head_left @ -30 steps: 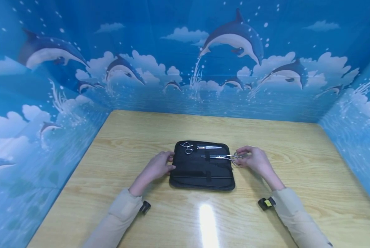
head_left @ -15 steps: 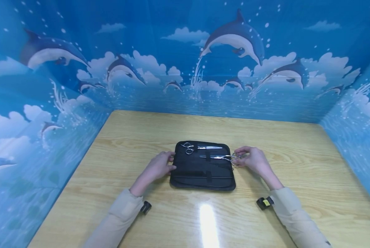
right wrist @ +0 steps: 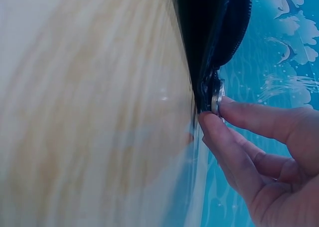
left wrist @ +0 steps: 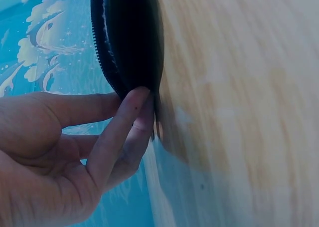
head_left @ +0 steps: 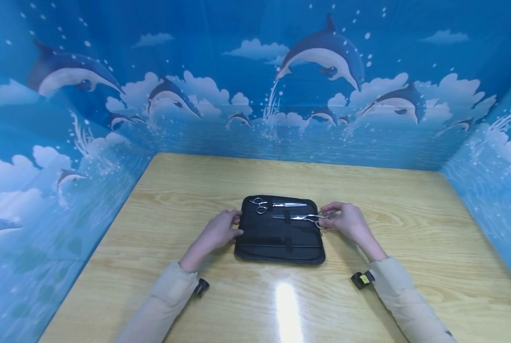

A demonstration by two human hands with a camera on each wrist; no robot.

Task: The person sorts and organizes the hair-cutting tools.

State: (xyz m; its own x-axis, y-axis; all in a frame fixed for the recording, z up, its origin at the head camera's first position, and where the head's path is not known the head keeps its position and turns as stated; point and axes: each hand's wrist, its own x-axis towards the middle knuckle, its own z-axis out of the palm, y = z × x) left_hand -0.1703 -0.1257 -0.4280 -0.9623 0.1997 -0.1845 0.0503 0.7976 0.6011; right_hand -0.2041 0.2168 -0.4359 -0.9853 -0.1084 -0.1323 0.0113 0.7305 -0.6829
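Two pinches: left hand [head_left: 217,231] on black zippered case [head_left: 259,227], right hand [head_left: 347,222] on lower silver metal scissors [head_left: 299,217]; skewed slide might snag black strap [head_left: 287,221].

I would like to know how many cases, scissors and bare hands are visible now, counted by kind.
Black rectangular zippered case: 1
Silver metal scissors, far pair and near pair: 2
Bare hands, left hand and right hand: 2
Total: 5
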